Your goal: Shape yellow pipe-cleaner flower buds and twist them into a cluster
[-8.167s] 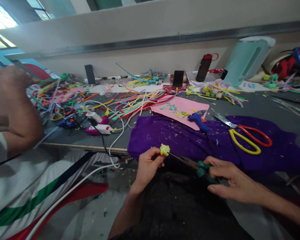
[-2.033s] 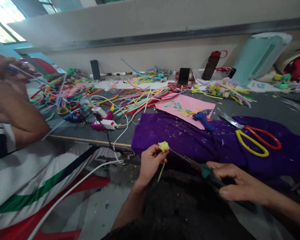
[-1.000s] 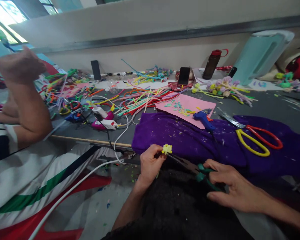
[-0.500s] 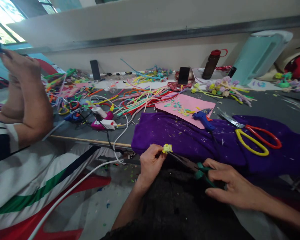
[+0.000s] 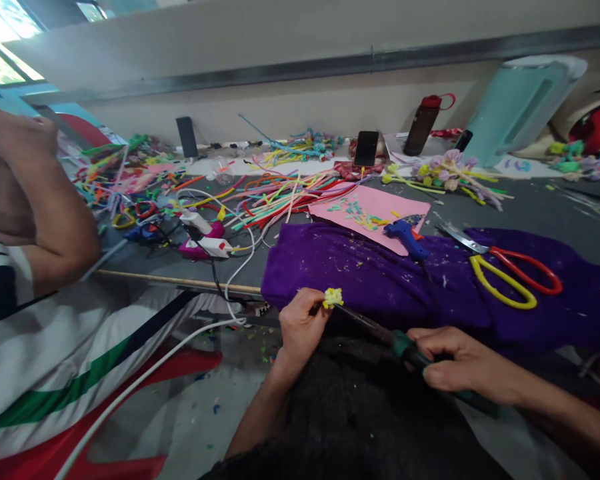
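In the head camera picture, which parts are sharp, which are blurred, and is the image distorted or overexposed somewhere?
Head view: the left hand, its yellow pipe-cleaner flower, and the right hand gripping green-handled pliers are sharp; the co-worker's arm at the left edge is soft and stretched; the window is blown out white; the wall rail tilts and bows from wide-angle distortion.

Counted items: two pairs of scissors (red-and-yellow-handled pair (image 5: 505, 273); green-handled pair (image 5: 405, 347)), one blue glue gun (image 5: 405, 235), one pink paper sheet (image 5: 365, 210), one purple cloth (image 5: 380, 280), one dark red-capped bottle (image 5: 423, 123).
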The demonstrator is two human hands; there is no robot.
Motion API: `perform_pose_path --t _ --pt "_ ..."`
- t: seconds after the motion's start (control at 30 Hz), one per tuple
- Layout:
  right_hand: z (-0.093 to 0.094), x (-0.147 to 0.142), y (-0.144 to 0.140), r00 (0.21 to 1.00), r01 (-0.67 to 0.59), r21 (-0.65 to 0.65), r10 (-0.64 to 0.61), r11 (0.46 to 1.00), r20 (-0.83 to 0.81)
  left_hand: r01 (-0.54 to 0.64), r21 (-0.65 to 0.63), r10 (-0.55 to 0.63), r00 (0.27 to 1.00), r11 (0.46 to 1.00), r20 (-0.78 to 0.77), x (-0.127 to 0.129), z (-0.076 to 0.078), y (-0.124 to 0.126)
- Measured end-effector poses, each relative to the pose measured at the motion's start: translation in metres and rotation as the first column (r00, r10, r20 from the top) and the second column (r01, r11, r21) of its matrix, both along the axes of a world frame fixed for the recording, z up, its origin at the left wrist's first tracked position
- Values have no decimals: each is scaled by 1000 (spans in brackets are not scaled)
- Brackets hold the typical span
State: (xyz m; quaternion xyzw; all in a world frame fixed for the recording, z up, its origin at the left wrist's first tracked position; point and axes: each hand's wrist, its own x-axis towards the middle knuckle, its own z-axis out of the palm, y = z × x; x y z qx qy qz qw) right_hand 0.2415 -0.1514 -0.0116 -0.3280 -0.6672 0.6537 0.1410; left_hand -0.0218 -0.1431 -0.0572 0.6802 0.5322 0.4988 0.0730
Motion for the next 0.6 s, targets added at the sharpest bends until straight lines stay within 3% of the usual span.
perform_pose_path --t 0.13,0.27,0.5,0.6 --pt "0 0 4 1000 -13 -150 9 989 -29 -3 28 4 999 1000 -36 1 -2 0" --pt "0 -3 6 998 -30 -185 20 982 -53 -22 23 23 998 999 -59 1 -2 0" --pt "8 -2 6 1000 -4 -56 2 998 -31 -36 -101 37 999 994 7 -3 -1 0" --pt "11 3 2 1000 7 0 -7 1000 3 -22 -243 52 991 970 120 -5 0 0"
